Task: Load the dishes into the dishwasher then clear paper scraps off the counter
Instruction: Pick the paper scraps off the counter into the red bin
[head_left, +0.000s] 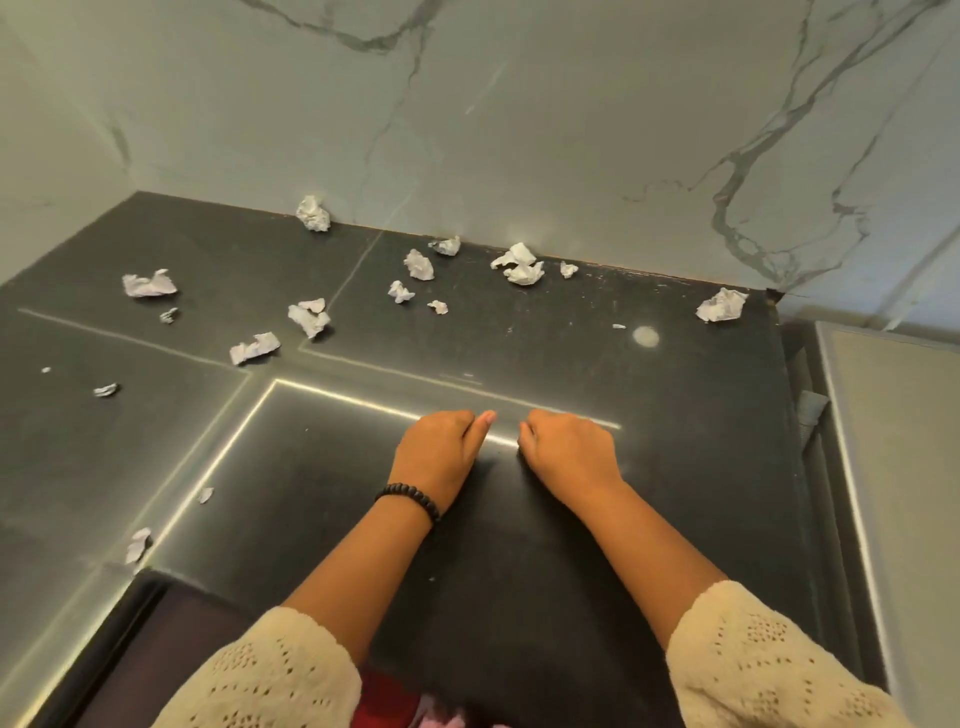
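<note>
hands dominate the head view: the left hand and the right hand rest side by side on the dark counter, near its front middle, each with fingers curled under into a loose fist and holding nothing that shows; the left thumb sticks out toward the right hand. a dark beaded bracelet circles the left wrist, and cream knitted sleeves cover both forearms. crumpled paper scraps lie scattered over the counter beyond and to the left of the hands, well apart from them; several sit along the foot of the marble wall, one larger wad near the far right corner, and a few small bits lie close to the left front edge. no dishes or dishwasher show here.
</note>
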